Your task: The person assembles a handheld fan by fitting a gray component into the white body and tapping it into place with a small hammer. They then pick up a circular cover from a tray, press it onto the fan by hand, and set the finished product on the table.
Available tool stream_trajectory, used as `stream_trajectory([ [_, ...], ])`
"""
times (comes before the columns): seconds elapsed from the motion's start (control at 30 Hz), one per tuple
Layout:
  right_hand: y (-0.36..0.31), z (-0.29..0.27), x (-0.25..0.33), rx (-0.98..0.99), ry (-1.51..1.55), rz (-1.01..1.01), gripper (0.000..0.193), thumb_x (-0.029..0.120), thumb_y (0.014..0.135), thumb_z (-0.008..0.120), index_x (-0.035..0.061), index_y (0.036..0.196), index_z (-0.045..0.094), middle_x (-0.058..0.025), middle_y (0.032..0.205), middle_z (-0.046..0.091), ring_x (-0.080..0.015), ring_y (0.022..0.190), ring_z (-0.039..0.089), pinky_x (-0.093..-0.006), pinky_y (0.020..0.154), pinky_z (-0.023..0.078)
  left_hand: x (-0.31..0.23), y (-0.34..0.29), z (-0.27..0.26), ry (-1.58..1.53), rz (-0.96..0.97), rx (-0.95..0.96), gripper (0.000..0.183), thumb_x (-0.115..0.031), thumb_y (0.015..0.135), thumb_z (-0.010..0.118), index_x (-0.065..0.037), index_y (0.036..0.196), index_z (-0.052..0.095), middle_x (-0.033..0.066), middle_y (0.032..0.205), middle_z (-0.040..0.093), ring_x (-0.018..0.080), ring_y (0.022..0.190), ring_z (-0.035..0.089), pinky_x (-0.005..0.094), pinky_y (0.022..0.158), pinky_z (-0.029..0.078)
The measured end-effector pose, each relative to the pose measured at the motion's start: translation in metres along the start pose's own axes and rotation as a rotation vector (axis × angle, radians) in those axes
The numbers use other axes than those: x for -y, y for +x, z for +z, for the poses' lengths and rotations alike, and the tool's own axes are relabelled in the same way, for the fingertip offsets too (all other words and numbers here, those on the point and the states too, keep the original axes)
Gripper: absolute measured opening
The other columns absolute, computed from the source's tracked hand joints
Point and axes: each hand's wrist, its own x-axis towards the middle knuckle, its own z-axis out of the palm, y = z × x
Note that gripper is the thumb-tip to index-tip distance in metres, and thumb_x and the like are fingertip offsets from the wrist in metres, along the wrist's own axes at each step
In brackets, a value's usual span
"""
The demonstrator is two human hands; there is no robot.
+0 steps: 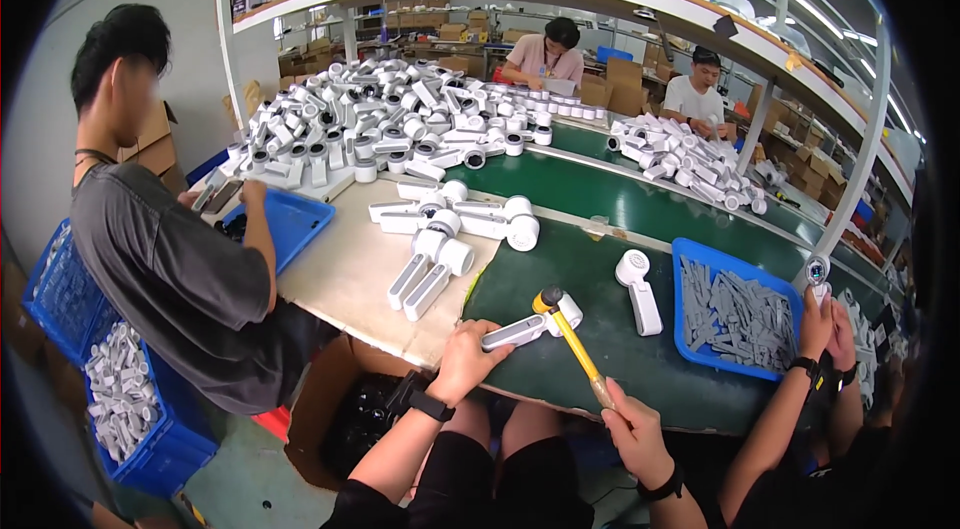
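My left hand (466, 361) is closed around the handle end of a white handheld device (516, 332) with a round head and a grey strip along its handle. The device lies low over the green mat, strip side up. In my right hand (637, 432) is a hammer (580, 348) with a yellow shaft and a dark head. The hammer's head overlaps the device in view; I cannot tell whether they touch. To the right, another white device (639, 291) rests on the mat. Several more white devices (433, 264) lie stacked beyond my left hand.
A blue tray (683, 329) of grey strips stands at right, beside a co-worker's hands (822, 329) holding a device. Another person (170, 249) works at left by a blue tray (312, 219). A large device pile (370, 119) lies behind; an open carton (310, 429) stands below the table.
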Motion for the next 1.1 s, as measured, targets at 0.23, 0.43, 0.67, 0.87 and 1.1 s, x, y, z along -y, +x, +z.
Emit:
stream_trajectory([
  [0.23,-0.006,0.008,-0.013,0.037,0.169,0.15,0.046,0.002,0.09,0.064,-0.0012,0.135,0.054,-0.0174,0.089,0.065,-0.0212,0.071,0.061,-0.0291,0.069,0.048,-0.017,0.022,0.006,0.295,0.326,-0.141,0.033,-0.024,0.074,0.08,-0.008,0.1,0.065,0.0092,0.089,0.065,0.0312,0.091,0.061,0.0415,0.081,0.045],
  [0.43,-0.037,-0.001,-0.034,-0.031,0.268,0.141,0.051,0.003,0.092,0.061,0.0045,0.142,0.05,-0.0005,0.078,0.06,-0.005,0.058,0.051,-0.0206,0.053,0.043,0.008,0.03,-0.026,0.507,0.332,-0.327,0.025,-0.019,0.074,0.078,-0.01,0.091,0.061,0.0089,0.084,0.063,0.0308,0.085,0.059,0.0445,0.077,0.042],
  [0.67,-0.055,-0.018,-0.036,-0.093,0.295,0.215,0.052,0.002,0.092,0.061,0.0039,0.143,0.05,0.0002,0.078,0.06,-0.0034,0.057,0.051,-0.0192,0.052,0.042,0.054,0.05,-0.064,0.707,0.144,-0.343,0.018,-0.02,0.075,0.072,-0.011,0.083,0.058,0.0101,0.083,0.061,0.0319,0.088,0.058,0.0459,0.08,0.041],
  [0.87,-0.051,-0.042,-0.039,-0.385,-0.11,0.202,0.043,0.005,0.091,0.062,-0.003,0.133,0.055,-0.0227,0.089,0.063,-0.0389,0.08,0.063,-0.0385,0.071,0.05,0.011,0.08,-0.014,0.97,0.115,-0.441,0.023,-0.019,0.074,0.071,-0.009,0.094,0.065,0.0146,0.101,0.058,0.0339,0.101,0.053,0.0468,0.084,0.041],
  [1.1,-0.031,-0.065,-0.053,-0.407,-0.392,0.324,0.041,0.007,0.091,0.06,-0.0055,0.13,0.055,-0.0267,0.09,0.063,-0.0426,0.082,0.062,-0.0432,0.071,0.049,-0.08,0.081,0.135,0.08,0.295,0.214,0.064,-0.038,0.08,0.076,-0.006,0.132,0.056,0.0264,0.136,0.047,0.0453,0.122,0.047,0.054,0.102,0.043],
])
